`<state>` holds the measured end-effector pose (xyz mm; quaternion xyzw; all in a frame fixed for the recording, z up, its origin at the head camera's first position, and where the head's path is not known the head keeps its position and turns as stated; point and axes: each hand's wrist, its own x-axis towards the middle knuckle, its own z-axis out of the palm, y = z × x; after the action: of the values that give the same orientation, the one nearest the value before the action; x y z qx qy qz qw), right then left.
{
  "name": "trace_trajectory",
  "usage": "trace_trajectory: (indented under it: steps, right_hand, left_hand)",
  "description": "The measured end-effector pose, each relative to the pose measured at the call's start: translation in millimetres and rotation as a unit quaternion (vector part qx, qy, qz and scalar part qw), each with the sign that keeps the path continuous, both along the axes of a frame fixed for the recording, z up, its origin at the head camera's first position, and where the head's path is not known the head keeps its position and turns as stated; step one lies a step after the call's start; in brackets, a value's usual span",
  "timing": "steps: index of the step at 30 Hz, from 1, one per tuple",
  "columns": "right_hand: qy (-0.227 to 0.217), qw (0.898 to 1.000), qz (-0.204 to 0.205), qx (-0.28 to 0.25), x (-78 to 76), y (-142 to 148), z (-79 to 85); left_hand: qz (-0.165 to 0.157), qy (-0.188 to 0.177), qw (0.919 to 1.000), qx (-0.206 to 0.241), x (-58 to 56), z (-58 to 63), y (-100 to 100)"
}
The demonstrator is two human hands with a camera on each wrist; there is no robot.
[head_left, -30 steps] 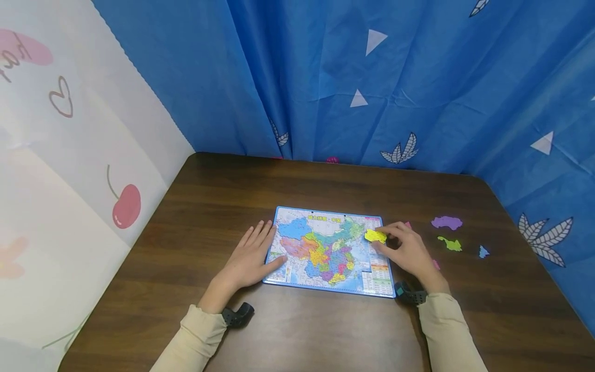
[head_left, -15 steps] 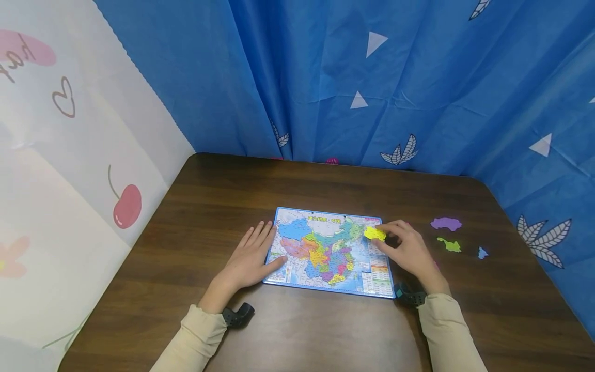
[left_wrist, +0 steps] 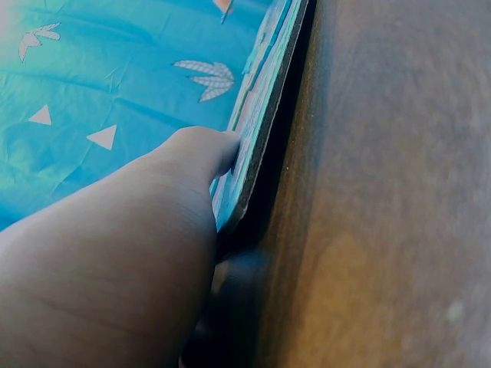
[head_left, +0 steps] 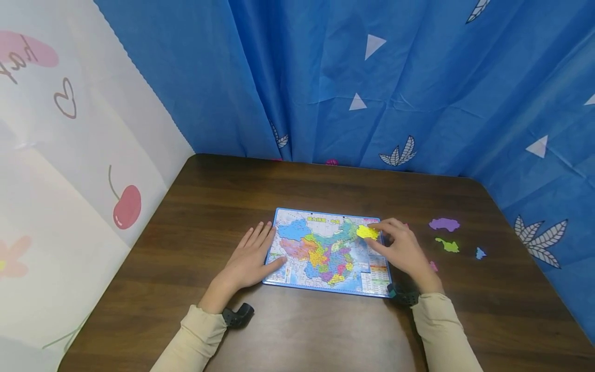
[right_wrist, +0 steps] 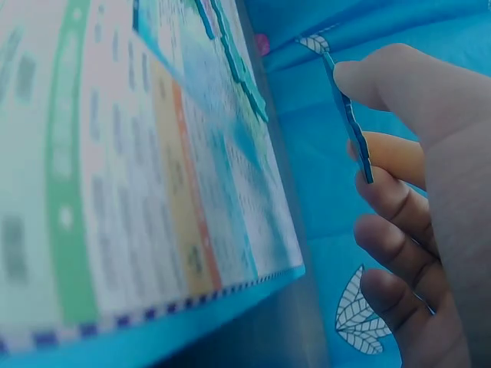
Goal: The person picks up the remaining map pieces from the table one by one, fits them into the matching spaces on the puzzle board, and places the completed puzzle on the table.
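A yellow puzzle piece [head_left: 367, 232], pinched between the thumb and fingers of a person's right hand [head_left: 402, 245], hangs over the China map puzzle board [head_left: 375, 283] between both hands. The left hand [head_left: 248, 258] lies flat, fingers extended, thumb on the board. A purple piece [head_left: 444, 224], green piece [head_left: 448, 245] and blue piece [head_left: 480, 253] lie beyond the right hand. This looks like placing; seating the piece would call for careful outline alignment.
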<state>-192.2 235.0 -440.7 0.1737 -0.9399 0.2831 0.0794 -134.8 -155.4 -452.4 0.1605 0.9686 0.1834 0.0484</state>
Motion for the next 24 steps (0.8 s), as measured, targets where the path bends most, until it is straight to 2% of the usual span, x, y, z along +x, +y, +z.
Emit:
trace_trajectory:
  steps: [9,24]
  right_hand:
    - [0.024,1.000,0.013,-0.015,0.4,-10.6,4.1]
    - [0.013,0.999,0.028,-0.014,0.3,-33.4,6.5]
  left_hand:
    - [0.001,0.001,1.0000,0.004,0.6,0.8,0.9]
    - [0.000,0.004,1.0000,0.003,0.5,-1.1,-0.4]
